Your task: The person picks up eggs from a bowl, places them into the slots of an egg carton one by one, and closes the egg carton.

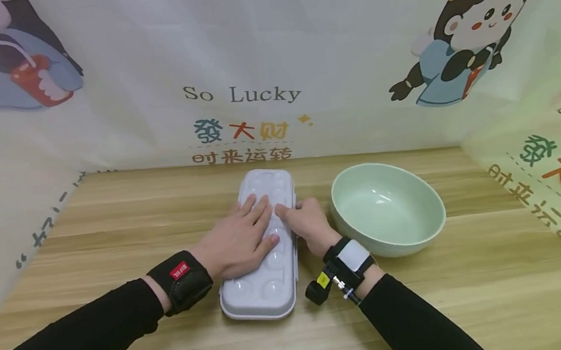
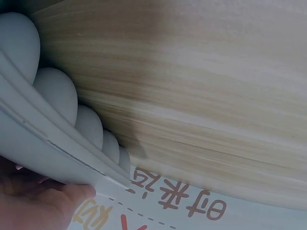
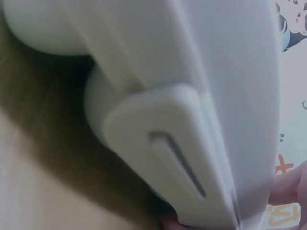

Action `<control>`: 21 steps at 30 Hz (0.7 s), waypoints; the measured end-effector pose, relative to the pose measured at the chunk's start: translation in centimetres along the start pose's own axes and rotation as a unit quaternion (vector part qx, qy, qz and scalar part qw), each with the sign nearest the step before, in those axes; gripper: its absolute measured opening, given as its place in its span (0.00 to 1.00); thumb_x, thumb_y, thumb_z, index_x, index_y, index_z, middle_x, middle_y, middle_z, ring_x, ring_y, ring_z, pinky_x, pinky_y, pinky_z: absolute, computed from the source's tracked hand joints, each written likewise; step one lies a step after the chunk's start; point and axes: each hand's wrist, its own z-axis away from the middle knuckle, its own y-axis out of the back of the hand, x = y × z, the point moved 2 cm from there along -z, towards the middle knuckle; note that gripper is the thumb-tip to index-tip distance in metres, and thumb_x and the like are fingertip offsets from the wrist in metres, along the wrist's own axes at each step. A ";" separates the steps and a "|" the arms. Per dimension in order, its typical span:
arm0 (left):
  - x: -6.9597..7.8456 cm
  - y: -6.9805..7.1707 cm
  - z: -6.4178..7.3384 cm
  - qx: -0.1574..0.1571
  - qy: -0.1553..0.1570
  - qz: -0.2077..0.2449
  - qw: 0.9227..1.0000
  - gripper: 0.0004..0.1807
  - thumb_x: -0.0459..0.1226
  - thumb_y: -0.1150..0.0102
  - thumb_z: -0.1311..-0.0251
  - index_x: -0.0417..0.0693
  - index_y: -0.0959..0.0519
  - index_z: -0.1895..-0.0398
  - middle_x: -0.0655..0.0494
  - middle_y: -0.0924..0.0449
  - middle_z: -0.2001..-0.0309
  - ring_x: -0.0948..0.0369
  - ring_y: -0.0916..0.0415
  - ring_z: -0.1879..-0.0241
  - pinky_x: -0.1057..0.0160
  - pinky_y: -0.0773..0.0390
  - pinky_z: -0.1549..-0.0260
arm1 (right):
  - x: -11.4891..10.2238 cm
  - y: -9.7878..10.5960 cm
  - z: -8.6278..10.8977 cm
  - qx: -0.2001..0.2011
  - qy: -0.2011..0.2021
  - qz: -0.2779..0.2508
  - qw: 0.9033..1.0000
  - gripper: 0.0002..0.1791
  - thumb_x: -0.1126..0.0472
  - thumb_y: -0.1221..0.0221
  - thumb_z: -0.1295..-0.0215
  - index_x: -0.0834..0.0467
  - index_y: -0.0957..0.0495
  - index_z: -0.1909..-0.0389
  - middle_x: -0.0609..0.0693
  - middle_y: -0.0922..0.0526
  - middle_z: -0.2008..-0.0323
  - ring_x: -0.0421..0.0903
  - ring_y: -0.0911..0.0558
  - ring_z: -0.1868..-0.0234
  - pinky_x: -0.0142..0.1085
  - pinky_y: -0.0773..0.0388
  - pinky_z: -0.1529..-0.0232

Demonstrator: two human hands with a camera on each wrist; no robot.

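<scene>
A closed white plastic egg box (image 1: 282, 270) with round bumps on its lid lies lengthwise on the table. My left hand (image 1: 236, 242) rests across the lid with its fingers extended. The left wrist view shows the rounded cups (image 2: 56, 96) under the box's rim. At the right long side, my right hand (image 1: 310, 222) pinches the box's edge, thumb on the lid and the other fingers curled beside it. A side latch (image 3: 163, 139) appears close up in the right wrist view, lying against the box's side. The box's contents are hidden.
A pale green bowl (image 1: 388, 209) stands just right of my right hand; nothing shows inside it. The wooden table (image 1: 135, 226) meets a printed cloth (image 1: 239, 41) behind the box and at both sides.
</scene>
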 end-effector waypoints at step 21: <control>-0.4 -1.6 0.3 -0.003 0.014 0.021 1.000 0.39 0.58 0.73 0.28 0.37 0.49 0.27 0.43 0.57 0.27 0.46 0.63 0.29 0.50 0.57 0.36 | 0.8 -0.8 1.5 -0.043 0.047 0.056 0.996 0.20 0.58 0.47 0.34 0.68 0.29 0.48 0.56 0.23 0.60 0.48 0.22 0.61 0.34 0.25 0.65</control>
